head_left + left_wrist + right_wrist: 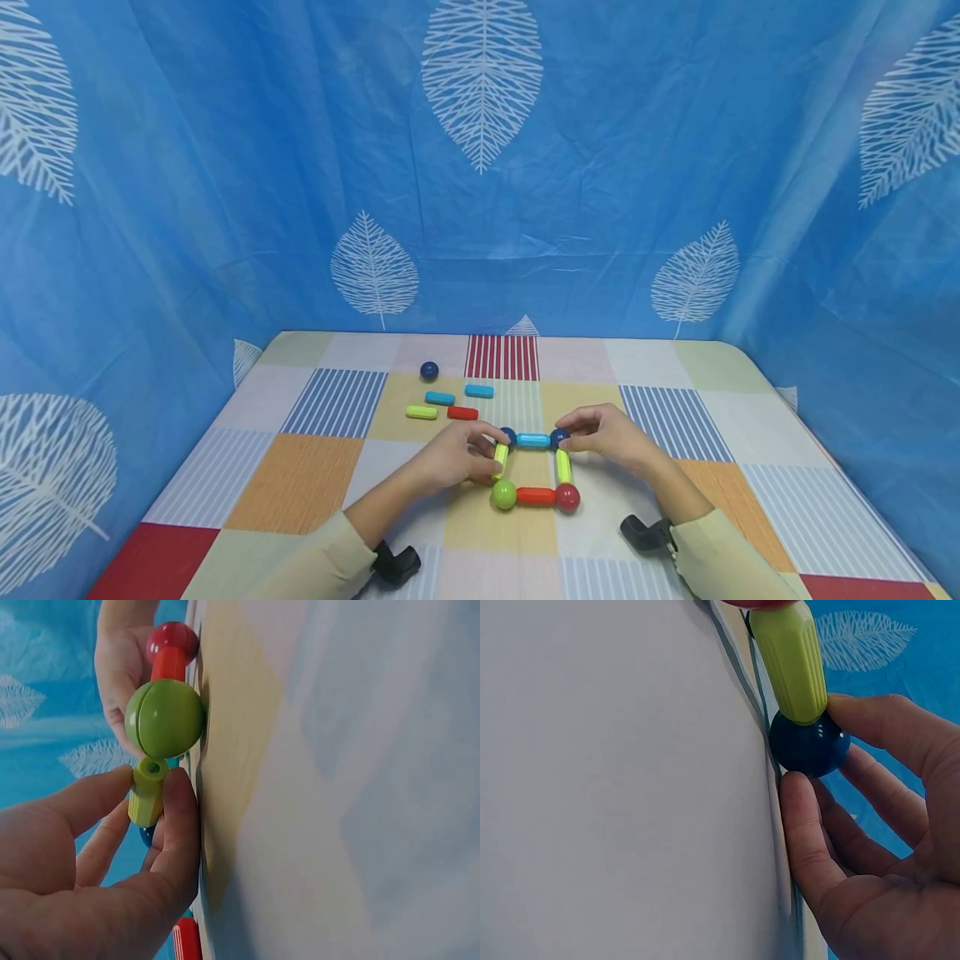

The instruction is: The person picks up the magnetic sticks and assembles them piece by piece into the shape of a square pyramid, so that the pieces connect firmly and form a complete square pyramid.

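Observation:
A rectangle of rods and balls lies on the table before me. My left hand (456,454) pinches its left yellow-green rod (145,799) between thumb and finger; the socket end of that rod faces the green ball (166,720). Fingers of my right hand (611,435) grip the dark blue ball (810,747) at the far right corner, where the other yellow-green rod (789,664) meets it. Between the two far balls runs a light blue rod (533,440). A red rod (536,497) joins the green ball to a red ball (567,497) on the near side.
Beyond my left hand lie loose pieces: a dark blue ball (429,371), two blue rods (479,391), a yellow-green rod (422,412) and a red rod (462,412). A patchwork cloth (300,483) covers the table; a blue leaf-print curtain (585,208) surrounds it.

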`<act>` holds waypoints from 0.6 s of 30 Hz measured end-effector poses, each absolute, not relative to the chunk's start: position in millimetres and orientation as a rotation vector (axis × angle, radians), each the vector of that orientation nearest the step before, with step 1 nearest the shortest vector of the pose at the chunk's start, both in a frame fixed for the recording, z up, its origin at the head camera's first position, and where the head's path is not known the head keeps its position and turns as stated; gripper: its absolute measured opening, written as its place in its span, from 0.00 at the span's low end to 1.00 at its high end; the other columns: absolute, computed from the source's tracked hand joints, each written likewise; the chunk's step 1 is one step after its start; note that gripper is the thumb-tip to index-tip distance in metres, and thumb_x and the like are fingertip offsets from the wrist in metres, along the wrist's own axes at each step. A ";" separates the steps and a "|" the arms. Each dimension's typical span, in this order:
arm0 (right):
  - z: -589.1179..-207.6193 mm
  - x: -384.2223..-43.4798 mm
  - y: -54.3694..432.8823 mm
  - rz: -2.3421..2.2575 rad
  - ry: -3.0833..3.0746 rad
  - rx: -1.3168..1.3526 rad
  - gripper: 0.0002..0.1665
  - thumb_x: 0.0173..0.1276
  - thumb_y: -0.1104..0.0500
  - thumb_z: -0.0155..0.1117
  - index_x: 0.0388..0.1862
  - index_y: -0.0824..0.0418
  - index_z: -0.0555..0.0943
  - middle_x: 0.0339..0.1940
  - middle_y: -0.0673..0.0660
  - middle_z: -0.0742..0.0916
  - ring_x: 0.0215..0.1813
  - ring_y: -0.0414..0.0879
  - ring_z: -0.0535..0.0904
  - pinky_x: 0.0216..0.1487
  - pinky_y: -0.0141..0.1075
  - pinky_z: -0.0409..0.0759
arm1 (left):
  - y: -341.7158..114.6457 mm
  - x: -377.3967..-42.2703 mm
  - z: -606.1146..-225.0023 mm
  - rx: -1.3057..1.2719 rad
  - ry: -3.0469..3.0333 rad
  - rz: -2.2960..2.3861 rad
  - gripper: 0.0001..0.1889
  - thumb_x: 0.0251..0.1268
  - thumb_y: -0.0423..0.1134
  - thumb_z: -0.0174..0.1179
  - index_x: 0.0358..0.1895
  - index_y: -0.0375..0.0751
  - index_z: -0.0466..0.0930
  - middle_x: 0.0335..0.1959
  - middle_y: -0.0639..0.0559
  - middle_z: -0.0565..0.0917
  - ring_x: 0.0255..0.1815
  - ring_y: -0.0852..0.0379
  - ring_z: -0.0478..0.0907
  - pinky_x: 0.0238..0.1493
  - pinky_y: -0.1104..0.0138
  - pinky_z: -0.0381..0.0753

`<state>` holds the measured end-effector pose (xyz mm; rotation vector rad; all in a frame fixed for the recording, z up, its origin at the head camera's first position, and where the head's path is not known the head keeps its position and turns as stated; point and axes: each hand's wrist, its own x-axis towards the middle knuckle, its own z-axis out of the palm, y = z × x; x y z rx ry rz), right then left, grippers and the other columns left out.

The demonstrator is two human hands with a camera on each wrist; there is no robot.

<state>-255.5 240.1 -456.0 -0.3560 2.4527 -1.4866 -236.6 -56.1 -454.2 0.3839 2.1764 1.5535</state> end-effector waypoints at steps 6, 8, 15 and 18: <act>-455.9 -255.7 240.1 -1.483 2.460 -0.360 0.20 0.61 0.61 0.77 0.52 0.65 0.87 0.47 0.61 0.90 0.45 0.48 0.82 0.44 0.32 0.83 | -48.9 -234.6 -453.2 0.368 2.236 1.505 0.17 0.59 0.31 0.73 0.51 0.46 0.86 0.37 0.46 0.82 0.28 0.53 0.86 0.29 0.67 0.80; -455.8 -255.4 240.2 -1.481 2.461 -0.362 0.20 0.61 0.61 0.77 0.52 0.65 0.87 0.47 0.61 0.90 0.45 0.48 0.82 0.44 0.33 0.83 | -48.0 -233.9 -452.4 0.371 2.264 1.484 0.16 0.59 0.32 0.74 0.50 0.46 0.86 0.36 0.47 0.82 0.28 0.54 0.85 0.27 0.68 0.76; -454.8 -254.6 240.0 -1.488 2.455 -0.363 0.20 0.62 0.61 0.76 0.52 0.65 0.87 0.47 0.62 0.90 0.45 0.48 0.82 0.43 0.33 0.83 | -46.9 -232.6 -451.7 0.393 2.297 1.475 0.15 0.58 0.30 0.74 0.49 0.43 0.86 0.35 0.47 0.82 0.28 0.56 0.81 0.25 0.69 0.74; -454.7 -254.7 239.8 -1.490 2.452 -0.361 0.20 0.62 0.61 0.76 0.52 0.65 0.87 0.47 0.62 0.90 0.44 0.48 0.82 0.43 0.33 0.83 | -46.6 -232.3 -451.5 0.396 2.305 1.473 0.15 0.58 0.30 0.73 0.48 0.42 0.86 0.34 0.47 0.82 0.28 0.56 0.81 0.26 0.68 0.74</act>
